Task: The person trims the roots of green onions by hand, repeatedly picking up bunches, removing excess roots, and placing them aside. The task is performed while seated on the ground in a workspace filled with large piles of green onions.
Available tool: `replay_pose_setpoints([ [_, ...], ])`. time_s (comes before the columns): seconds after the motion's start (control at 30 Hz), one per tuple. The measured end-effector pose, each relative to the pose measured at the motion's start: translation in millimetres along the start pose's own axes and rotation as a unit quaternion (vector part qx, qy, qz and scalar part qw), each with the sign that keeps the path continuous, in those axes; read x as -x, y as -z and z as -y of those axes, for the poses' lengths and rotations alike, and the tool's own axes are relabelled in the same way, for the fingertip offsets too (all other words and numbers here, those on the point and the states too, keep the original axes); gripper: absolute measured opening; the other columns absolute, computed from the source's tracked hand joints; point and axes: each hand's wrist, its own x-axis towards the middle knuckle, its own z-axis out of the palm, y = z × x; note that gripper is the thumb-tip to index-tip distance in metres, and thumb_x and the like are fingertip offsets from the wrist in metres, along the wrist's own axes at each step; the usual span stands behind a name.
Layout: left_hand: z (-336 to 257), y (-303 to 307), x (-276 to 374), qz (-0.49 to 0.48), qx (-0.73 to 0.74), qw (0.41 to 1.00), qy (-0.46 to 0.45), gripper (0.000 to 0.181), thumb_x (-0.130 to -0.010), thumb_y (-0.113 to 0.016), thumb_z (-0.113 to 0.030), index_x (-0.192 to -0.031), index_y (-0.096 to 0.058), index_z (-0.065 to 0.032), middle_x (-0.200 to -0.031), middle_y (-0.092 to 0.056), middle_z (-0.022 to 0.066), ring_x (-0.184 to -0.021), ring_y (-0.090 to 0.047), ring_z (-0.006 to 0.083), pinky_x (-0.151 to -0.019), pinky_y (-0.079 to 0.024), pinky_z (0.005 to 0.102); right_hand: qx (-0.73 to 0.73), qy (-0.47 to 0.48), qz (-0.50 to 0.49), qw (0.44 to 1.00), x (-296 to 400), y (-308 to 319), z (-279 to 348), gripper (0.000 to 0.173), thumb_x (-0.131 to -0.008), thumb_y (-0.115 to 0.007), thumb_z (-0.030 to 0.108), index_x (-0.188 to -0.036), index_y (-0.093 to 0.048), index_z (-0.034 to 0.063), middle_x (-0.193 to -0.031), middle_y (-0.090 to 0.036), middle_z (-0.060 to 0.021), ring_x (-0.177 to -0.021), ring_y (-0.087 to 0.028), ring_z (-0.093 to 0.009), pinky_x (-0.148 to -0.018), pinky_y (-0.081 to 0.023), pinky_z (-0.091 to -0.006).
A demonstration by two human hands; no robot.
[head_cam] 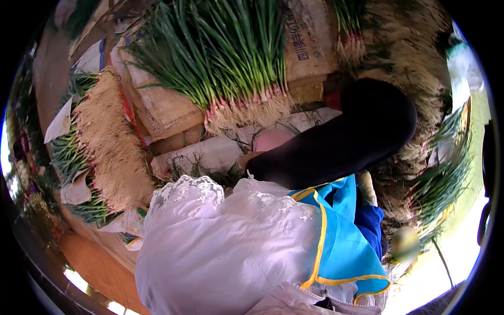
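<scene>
My left hand is out of view. At my right side, a pale, soiled gloved hand [367, 189] below a blue sleeve [369, 222] appears to be my right hand. It hangs between my bright blue, yellow-edged apron [346, 244] and a heap of rooty spring onions [397, 197]. Its fingers are mostly hidden, so its grip does not show. Before me lies a broad row of spring onions [244, 78], green leaves pointing away, with pink bulbs and pale roots towards me. They rest on flattened printed cardboard [169, 106]. My black-clad bent leg [334, 138] crosses in front.
On the left stands a long stack of spring onions [114, 145], roots facing inward. A small bundle [350, 35] lies at the upper right beside a large root heap [405, 51]. A pink rounded thing [271, 139] sits by my leg, near a whitish strip [201, 157] with loose leaf scraps.
</scene>
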Motion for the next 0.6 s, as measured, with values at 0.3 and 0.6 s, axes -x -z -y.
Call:
replay_pose_setpoints([
  [0.3,4.0,13.9,-45.0,0.05,-0.193,0.964,-0.178,0.035,-0.083,-0.053,-0.031,-0.111,-0.05,-0.0094,-0.11,-0.051,0.0128,-0.101,-0.049,0.0294,-0.088,-0.039,0.0439,0.147,0.008,-0.006,0.989,11.2,-43.2,3.4,0.035,-0.078,-0.058,0.031,-0.103,-0.063,0.0069,-0.097,-0.064,-0.0162,-0.091,-0.06,-0.032,-0.079,-0.046,-0.0373],
  [0.6,43.6,81.8,-64.1,0.133,-0.331,0.923,-0.147,0.03,-0.085,-0.051,-0.027,-0.107,-0.056,-0.0079,-0.104,-0.058,0.0111,-0.095,-0.056,0.0272,-0.086,-0.043,0.0394,-0.023,0.106,-0.426,0.898,80.0,65.7,-9.3,0.024,-0.079,-0.058,0.024,-0.097,-0.063,0.0086,-0.09,-0.063,-0.0136,-0.088,-0.06,-0.03,-0.078,-0.047,-0.0359],
])
